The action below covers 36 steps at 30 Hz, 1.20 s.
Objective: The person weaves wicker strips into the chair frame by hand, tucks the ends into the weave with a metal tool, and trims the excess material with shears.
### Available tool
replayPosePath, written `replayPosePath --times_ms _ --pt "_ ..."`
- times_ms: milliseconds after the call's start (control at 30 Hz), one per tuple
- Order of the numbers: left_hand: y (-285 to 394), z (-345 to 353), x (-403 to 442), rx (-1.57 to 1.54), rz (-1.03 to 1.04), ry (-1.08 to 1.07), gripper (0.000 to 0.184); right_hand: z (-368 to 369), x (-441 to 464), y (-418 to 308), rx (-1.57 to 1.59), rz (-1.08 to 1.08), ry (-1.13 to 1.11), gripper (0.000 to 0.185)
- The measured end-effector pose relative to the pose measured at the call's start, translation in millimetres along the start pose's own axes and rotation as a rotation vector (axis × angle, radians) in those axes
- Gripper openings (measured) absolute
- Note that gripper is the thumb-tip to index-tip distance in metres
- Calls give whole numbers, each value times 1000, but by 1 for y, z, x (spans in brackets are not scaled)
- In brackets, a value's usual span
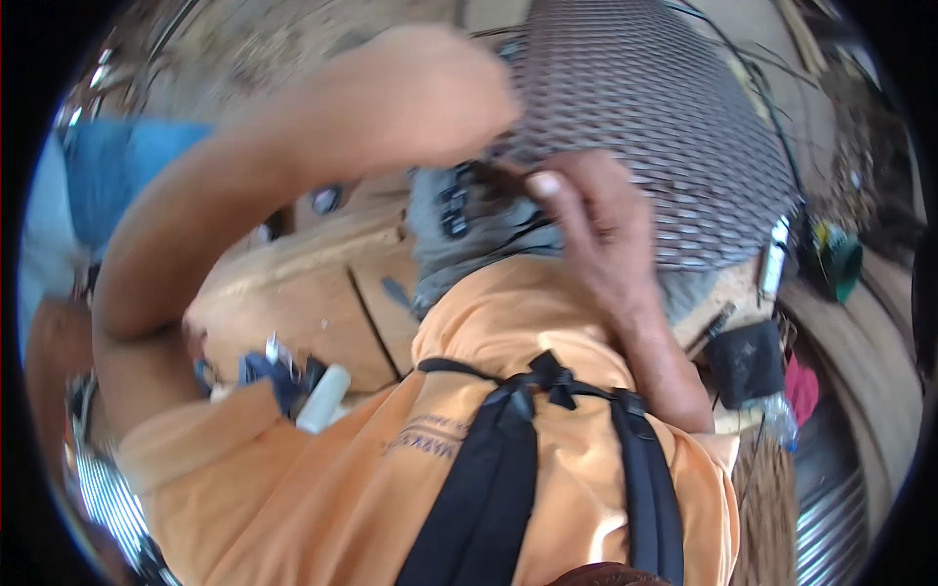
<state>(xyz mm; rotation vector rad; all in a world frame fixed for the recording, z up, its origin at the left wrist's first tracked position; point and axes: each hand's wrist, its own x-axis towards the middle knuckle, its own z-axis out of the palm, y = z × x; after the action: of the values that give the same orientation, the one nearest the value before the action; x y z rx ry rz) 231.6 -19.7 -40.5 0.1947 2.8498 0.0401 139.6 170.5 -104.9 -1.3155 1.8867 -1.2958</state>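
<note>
Lying nearer right hand [611, 213]: dark-brown, curved woven panel [674, 127], placed forward-right, long axis directed forward.
Right fingers [593, 171]: curled; hold cannot be told.
Left hand [445, 98]: blurred; grip cannot be told.

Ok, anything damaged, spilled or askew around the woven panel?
Nothing clearly stands out: the woven panel shows no obvious break, and no spill is visible. The left hand is too blurred to judge.

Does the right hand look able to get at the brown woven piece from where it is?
Probably yes: the right hand overlaps the brown woven piece in this view, with nothing visible between them. It does seem to pinch a dark strip, though.
</note>
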Motion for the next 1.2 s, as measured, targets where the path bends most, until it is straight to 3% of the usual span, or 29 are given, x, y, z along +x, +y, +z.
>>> replayPosePath --times_ms 33,100,367,767,1000,1067,1200 --pt "0 -1 -1 -8 2 37 21 -1 3 1 -9 -75 29 15" --pt "2 -16 7 -71 -100 -272 26 0 5 4 -40 -152 37 17" --pt "0 -23 16 -82 -89 -381 28 -5 4 1 -48 -141 -22 16" --pt "-7 -17 13 -131 -70 -360 26 -4 5 2 -95 -152 -81 16" --pt "0 15 -12 -68 -64 -62 8 -1 9 1 -85 -168 -74 12" --pt "-1 17 -13 -23 -24 -4 14 -1 10 -1 -69 -132 -90 12" --pt "1 8 -12 -42 -35 -46 12 0 8 -4 -70 -61 -78 13"
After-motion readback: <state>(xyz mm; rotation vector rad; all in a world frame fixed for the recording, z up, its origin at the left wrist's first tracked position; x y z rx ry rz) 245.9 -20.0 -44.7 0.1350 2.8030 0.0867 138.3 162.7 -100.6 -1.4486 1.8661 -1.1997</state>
